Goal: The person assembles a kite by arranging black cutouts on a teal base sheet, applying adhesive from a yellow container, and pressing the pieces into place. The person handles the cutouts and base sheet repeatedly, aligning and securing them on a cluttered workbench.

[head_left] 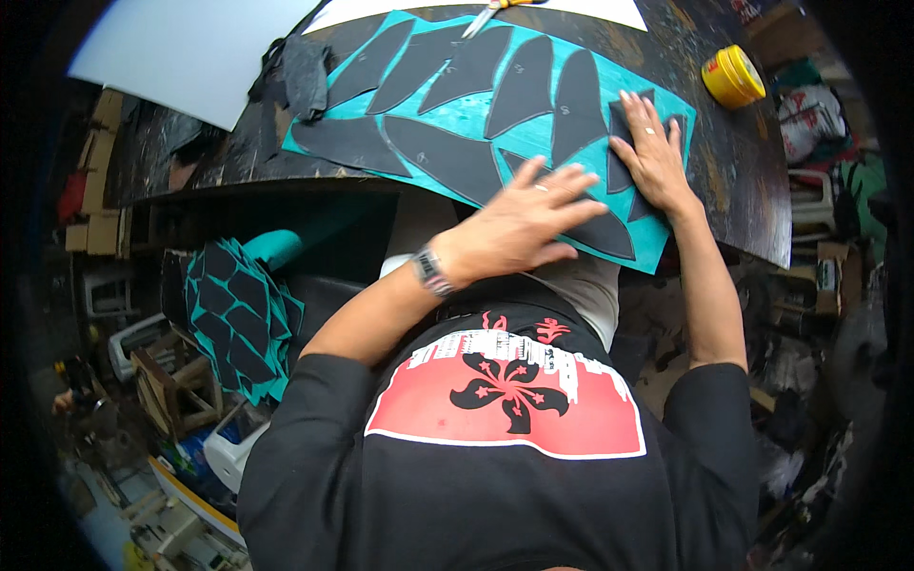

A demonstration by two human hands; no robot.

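Observation:
A teal sheet lies on the dark table, with several dark grey, leaf-shaped pieces spread over it; some carry small pale marks. My left hand is open over the sheet's near edge, fingers apart, above a dark piece that it partly hides. Whether the hand touches this piece, I cannot tell. Toward the sheet's right end my right hand lies flat with its fingers spread, resting on another dark piece. Neither hand grips anything.
Scissors with yellow-orange handles lie at the sheet's far edge. A yellow tub stands at the far right of the table. Dark scraps and a pale board are at left. Below hangs a bundle of similar teal sheets.

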